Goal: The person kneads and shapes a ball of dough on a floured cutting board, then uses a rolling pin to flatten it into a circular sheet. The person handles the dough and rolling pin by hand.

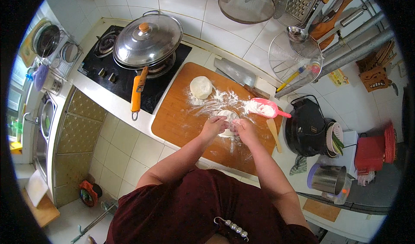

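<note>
A flattened round of white dough [228, 115] lies on the floured wooden board [175, 114], partly covered by both hands. My left hand [214, 127] cups its left side with bent fingers. From the right, my right hand [243, 130] holds the other side, its fingertips whitened with flour. A second dough round [201, 87] rests farther back on the board. Loose flour [223, 98] is smeared between the two rounds. Right of my hands, a pink scoop [274, 109] holds more flour. Below the scoop lies a slim wooden stick or spatula [274, 135].
A cleaver [238, 72] lies along the board's back edge. On the left, a lidded wok [148, 40] sits on the gas hob [123, 95], its orange handle [136, 95] pointing towards me. A black appliance [304, 127] stands at the right. Utensils and a wire skimmer [295, 57] hang above.
</note>
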`<state>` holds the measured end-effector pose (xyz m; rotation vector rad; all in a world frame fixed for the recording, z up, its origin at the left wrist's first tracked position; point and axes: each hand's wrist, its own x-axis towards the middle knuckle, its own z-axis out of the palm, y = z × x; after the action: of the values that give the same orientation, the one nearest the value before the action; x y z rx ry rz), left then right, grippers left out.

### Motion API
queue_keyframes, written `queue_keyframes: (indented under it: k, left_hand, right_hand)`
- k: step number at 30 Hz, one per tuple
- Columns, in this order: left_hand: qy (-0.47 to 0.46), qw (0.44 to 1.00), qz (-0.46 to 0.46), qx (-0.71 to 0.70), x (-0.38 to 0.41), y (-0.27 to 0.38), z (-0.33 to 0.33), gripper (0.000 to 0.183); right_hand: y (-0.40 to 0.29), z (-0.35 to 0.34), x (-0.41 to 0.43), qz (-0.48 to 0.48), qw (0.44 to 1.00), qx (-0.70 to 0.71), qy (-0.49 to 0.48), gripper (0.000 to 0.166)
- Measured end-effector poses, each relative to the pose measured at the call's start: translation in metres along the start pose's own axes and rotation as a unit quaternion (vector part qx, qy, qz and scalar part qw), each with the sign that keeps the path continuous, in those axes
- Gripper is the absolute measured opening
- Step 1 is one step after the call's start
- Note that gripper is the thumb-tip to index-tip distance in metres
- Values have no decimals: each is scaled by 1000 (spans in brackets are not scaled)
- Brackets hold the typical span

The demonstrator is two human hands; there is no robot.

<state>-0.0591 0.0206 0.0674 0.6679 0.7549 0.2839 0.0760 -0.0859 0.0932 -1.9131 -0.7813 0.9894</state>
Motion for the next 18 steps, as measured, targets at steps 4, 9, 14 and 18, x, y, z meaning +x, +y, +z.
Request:
queue_keyframes:
  k: [4,9,14,18]
  left_hand:
    - [-30,998,7,61,12,-12,-5,34]
    - [-94,989,5,-110,-9,-24,35,29]
    - [-1,992,56,-114,-9,-32,67,14]
    - [62,994,78,-44,4,-36,76,22]
  right_hand:
    - [4,2,-2,-81,992,-70,72,13]
    - [-25,6,-11,-128,945,-247,174,18]
    - [-28,9,-12,-179,911,-311,202,21]
    - [-11,15,-5,-212,913,-264,228,19]
